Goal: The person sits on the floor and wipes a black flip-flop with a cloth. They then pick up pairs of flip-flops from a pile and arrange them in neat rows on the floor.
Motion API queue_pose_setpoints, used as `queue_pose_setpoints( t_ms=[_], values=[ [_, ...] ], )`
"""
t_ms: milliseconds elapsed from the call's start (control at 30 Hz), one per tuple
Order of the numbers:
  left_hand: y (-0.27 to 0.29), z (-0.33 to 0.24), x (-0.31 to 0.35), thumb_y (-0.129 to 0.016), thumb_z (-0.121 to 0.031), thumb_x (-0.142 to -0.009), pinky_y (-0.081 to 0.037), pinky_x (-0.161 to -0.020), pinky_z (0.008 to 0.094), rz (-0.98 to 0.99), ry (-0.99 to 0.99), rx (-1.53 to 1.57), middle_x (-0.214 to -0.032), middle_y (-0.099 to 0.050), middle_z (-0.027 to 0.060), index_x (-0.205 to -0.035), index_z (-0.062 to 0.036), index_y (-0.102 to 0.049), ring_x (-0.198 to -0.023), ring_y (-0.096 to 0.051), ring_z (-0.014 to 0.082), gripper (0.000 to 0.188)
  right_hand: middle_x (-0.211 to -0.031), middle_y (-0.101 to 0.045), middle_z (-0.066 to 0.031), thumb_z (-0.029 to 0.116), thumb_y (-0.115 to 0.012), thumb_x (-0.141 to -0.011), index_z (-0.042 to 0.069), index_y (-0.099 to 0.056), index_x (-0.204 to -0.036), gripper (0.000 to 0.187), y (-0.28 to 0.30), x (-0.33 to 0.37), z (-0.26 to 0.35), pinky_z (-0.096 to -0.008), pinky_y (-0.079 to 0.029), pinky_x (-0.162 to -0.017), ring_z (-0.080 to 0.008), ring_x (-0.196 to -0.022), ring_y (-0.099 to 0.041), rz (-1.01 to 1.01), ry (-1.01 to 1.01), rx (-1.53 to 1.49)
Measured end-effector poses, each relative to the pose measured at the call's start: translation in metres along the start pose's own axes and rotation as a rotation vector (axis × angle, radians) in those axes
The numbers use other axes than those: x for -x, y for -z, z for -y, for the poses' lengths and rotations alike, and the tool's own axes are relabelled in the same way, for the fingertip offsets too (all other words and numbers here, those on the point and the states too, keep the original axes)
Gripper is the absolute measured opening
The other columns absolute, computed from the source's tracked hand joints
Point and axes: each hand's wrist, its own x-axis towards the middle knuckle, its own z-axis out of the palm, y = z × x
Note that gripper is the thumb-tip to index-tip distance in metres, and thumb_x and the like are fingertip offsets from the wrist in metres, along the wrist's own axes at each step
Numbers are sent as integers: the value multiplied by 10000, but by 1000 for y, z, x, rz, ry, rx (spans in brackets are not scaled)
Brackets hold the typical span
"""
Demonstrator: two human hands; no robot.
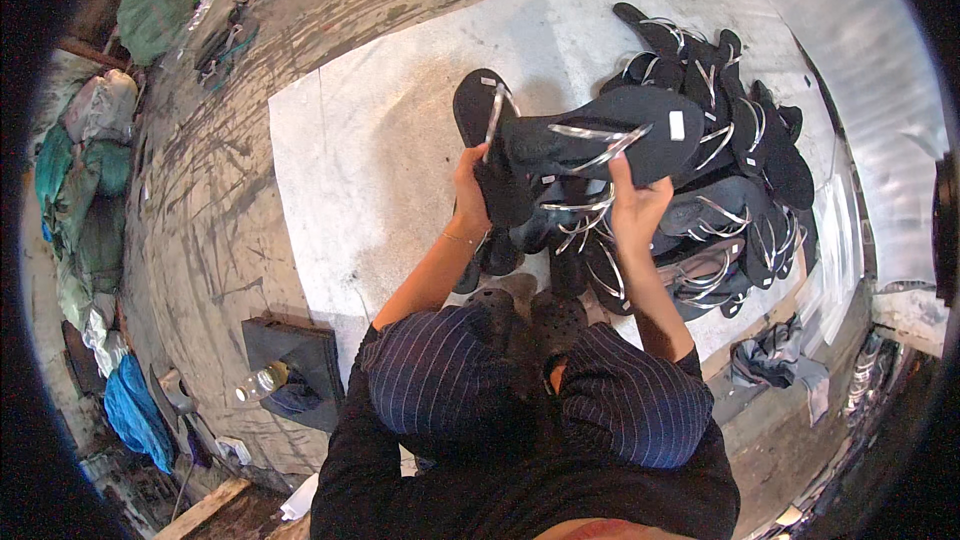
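My left hand (470, 192) is closed on the edge of a black flip-flop (476, 108) with a silver strap, its toe end pointing up and away. Across it, on the right, my right hand (640, 210) grips a second black flip-flop (615, 112) held sideways, thumb by the silver straps. A small white label sits on the sole of this one, near its right end. The two overlap, so part of the left one is hidden. Behind and below them, a heap of similar flip-flops (748, 130) spreads over a white sheet (340, 170).
My knees and dark clogs (560, 320) are just below the hands. To the left, a black slab (310, 360) bears a small clear jar (258, 383). A grey cloth (778, 355) lies at the lower right, and sacks (100, 170) line the left side.
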Motion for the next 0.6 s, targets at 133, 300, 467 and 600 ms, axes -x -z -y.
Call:
queue_pose_setpoints(
  t_ms=[133,300,467,600],
  values=[
    [2,8,-1,-413,-602,-871,-543,-737,332,24,-57,-50,-952,-642,118,-1139,-41,-567,-814,-646,238,640,-939,-683,-79,-11,-710,-741,-7,-666,-951,214,-6,14,-10,-274,-477,-775,-132,-839,-631,184,57,114],
    [5,18,7,-375,-698,-847,-516,-873,365,243,-38,48,-1159,-576,135,-1266,-43,-469,-1012,-604,243,783,-1113,-646,-90,40,-697,-655,88,-675,-1061,409,-18,12,-10,-372,-456,-920,-287,-1082,-589,647,521,407],
    [19,18,4,-508,-563,-856,-483,-900,387,211,152,42,-1180,-573,132,-1259,-53,-482,-1026,-594,254,651,-1206,-587,-145,49,-659,-689,82,-683,-1037,351,-21,16,-21,-364,-425,-957,-299,-1145,-548,625,330,271],
    [21,21,1,-568,-409,-841,-484,-873,422,144,215,61,-1145,-577,130,-1227,-51,-483,-984,-595,269,533,-1335,-467,-168,125,-659,-771,35,-521,-1244,501,-23,35,-62,-342,-357,-1017,-259,-1226,-467,503,8,80]
  ],
)
